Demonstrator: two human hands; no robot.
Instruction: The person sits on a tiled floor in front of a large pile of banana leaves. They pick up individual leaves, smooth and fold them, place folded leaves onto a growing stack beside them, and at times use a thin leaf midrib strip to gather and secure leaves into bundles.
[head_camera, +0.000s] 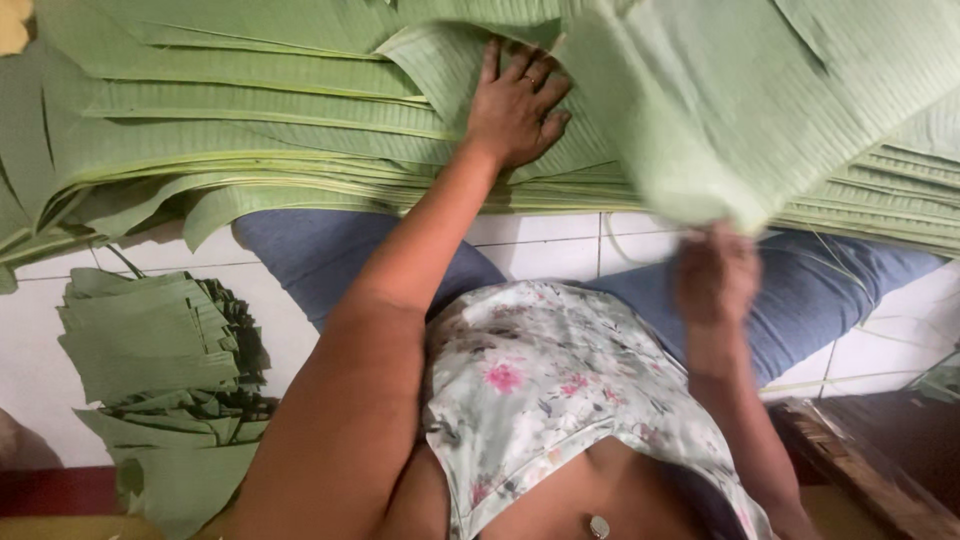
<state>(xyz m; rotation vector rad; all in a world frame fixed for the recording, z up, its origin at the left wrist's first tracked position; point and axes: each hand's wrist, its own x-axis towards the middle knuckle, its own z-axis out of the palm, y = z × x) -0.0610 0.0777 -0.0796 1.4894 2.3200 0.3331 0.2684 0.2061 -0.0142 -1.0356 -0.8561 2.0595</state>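
Leaf lifted by right hand; left hand presses stack.

The right hand is motion-blurred at centre right, its fingertips hidden behind the lifted leaf, itself cut off at the top edge.

A single head-worn camera looks steeply down the person's own front, close enough that the floral shirt fills the lower middle. It faces forward toward 12 o'clock, where the stack of banana leaves spans the whole top edge. The left hand lies near 12 o'clock, the blurred right hand toward 2 o'clock. The white tiled floor shows between the blue-clad legs, and a pile of folded leaf pieces sits at 8 o'clock. No second view shares this scene.
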